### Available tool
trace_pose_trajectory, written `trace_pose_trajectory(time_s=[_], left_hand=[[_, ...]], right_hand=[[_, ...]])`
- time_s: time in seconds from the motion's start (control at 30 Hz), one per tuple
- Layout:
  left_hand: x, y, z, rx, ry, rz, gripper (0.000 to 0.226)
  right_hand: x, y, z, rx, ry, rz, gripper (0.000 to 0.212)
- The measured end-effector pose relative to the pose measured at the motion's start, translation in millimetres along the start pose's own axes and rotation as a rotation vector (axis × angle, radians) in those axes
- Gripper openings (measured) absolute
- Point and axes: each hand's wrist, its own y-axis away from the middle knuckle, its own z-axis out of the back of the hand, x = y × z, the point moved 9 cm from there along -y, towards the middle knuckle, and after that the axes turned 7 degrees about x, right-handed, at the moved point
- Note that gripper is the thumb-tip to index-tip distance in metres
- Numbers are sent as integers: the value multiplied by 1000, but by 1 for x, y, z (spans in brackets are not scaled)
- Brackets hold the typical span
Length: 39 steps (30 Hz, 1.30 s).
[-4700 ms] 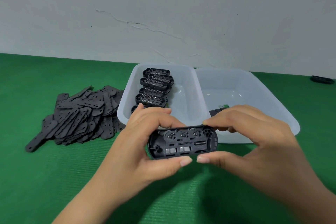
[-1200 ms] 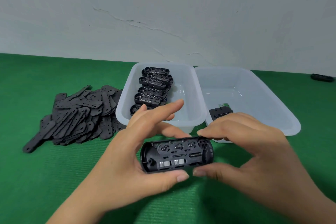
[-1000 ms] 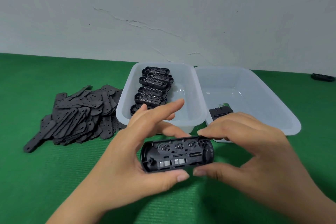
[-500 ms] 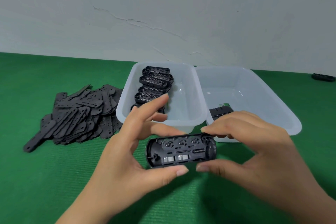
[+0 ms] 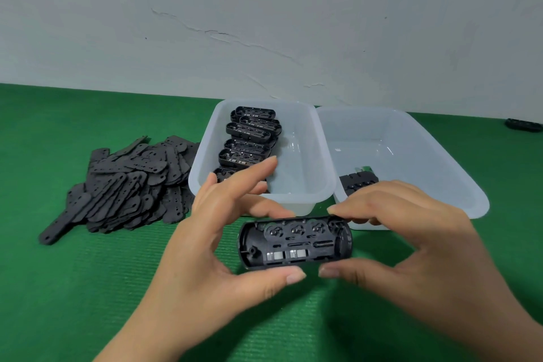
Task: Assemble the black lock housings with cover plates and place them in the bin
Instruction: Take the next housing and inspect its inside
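Observation:
I hold one black lock housing (image 5: 295,242) above the green mat, its open side facing me, with small wheels and a spring visible inside. My left hand (image 5: 211,247) pinches its left half between thumb and a finger, the index finger raised. My right hand (image 5: 411,247) pinches its right half between thumb and fingers. A pile of flat black cover plates (image 5: 126,182) lies to the left. The left translucent bin (image 5: 311,185) holds several more housings (image 5: 249,138). The right bin (image 5: 470,185) holds one black assembled piece (image 5: 358,182).
A green mat (image 5: 73,288) covers the table and ends at a white wall (image 5: 264,23). A lone black part (image 5: 524,125) lies at the far right edge. The two bins stand side by side just behind my hands.
The housing has stayed between both hands, shifting slightly up and right. My left index finger has lifted off it and now sticks up.

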Motion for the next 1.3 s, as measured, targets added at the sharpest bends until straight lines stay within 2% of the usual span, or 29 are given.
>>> trace_pose_trajectory(time_s=[0.47,1.3], left_hand=[[7,2,-8,101,93,8,90],[12,2,-2,22,129,-4,89]], right_hand=[[0,-1,-2,13,-24,6,49],[1,-1,0,5,-11,9,49]])
